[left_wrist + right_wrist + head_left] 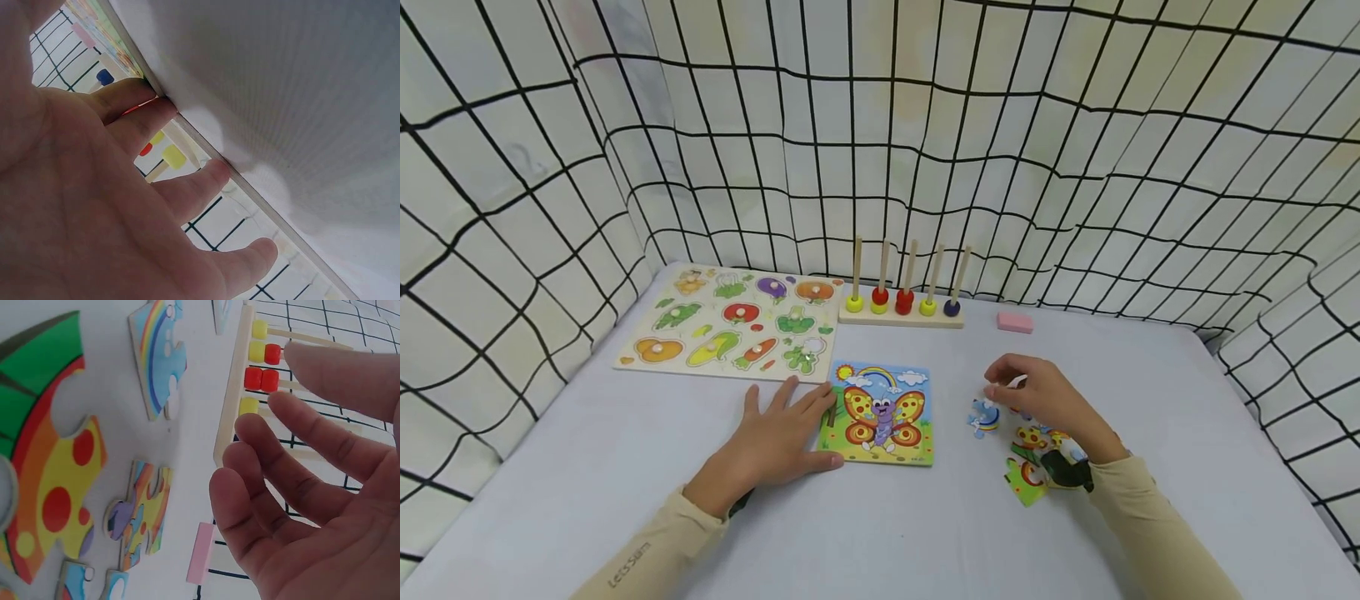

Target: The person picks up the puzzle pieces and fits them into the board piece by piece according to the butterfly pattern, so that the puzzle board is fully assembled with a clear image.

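Could shift the butterfly board (886, 421) or rainbow piece (985, 416) by a stray push from the left hand (775, 439), fingers spread, or right hand (1051, 402), thumb and fingertips apart.

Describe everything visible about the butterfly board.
The butterfly board is a thin, roughly square panel, apparently wooden, lying flat and picture up on the white table, between the left hand and right hand. It shows a purple-bodied butterfly with yellow and red-orange wings, a sun, rainbow and clouds above, greenery below. The left hand's fingers reach its left edge; how firmly they press is unclear.
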Motion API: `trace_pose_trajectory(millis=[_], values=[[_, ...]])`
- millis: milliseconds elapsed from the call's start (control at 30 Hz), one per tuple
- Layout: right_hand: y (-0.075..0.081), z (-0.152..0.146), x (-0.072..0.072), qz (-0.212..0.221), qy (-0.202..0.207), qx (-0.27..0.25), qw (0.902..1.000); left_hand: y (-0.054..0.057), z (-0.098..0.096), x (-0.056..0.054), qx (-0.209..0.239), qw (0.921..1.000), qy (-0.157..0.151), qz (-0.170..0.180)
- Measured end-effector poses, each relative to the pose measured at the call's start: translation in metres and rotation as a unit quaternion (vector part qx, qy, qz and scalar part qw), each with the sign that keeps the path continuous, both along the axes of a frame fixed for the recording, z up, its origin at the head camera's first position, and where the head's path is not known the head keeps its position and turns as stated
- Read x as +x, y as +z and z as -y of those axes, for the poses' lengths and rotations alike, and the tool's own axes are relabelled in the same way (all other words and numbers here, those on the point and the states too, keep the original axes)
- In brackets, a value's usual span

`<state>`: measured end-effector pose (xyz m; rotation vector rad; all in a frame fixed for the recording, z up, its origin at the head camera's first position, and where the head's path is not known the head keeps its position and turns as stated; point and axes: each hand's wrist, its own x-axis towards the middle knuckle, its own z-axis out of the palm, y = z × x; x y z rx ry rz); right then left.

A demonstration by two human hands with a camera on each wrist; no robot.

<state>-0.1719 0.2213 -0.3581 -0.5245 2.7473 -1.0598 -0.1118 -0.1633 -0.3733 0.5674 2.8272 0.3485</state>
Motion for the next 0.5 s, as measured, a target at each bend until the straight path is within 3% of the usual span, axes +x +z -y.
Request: trace_pose_trajectory(millis=[200, 500], values=[[-0.008, 0.002, 0.001, -0.022, 0.034, 0.019, 0.9990, 0.000, 0.001, 0.000, 0.004, 1.0000, -0.001, -0.003], [-0.018, 0.012, 0.003, -0.009, 0.049, 0.041, 0.9979, -0.002, 0.001, -0.002, 0.006, 1.0000, 0.000, 0.000]])
